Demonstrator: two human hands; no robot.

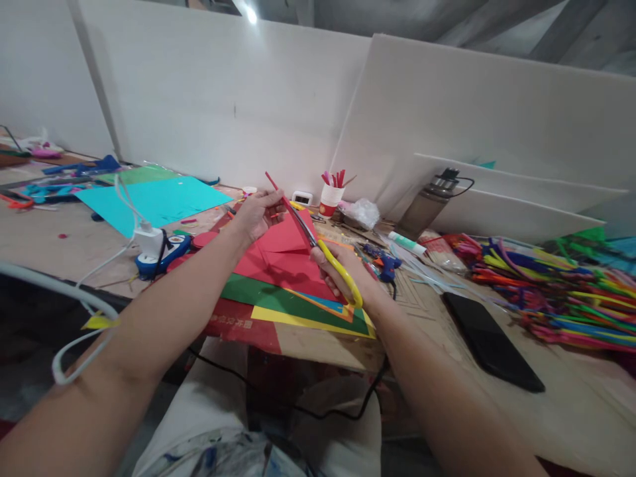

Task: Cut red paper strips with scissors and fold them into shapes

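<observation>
Yellow-handled scissors [342,268] are in my right hand [335,265], their blades pointing up and left along a thin red strip [275,183]. My left hand [261,213] pinches that strip between thumb and fingers, left of the blade tips. Below both hands lie red paper sheets [283,255], on top of a green sheet [263,295] and a yellow sheet [303,322]. Whether the blades touch the strip is too small to tell.
A paper cup [330,200] holding red sticks, a bottle [428,204] and a glue gun [385,262] stand or lie beyond my right hand. Rightward are a black phone [491,339] and colourful pipe cleaners [581,291]. Leftward are a blue sheet [163,202] and a power strip [163,257].
</observation>
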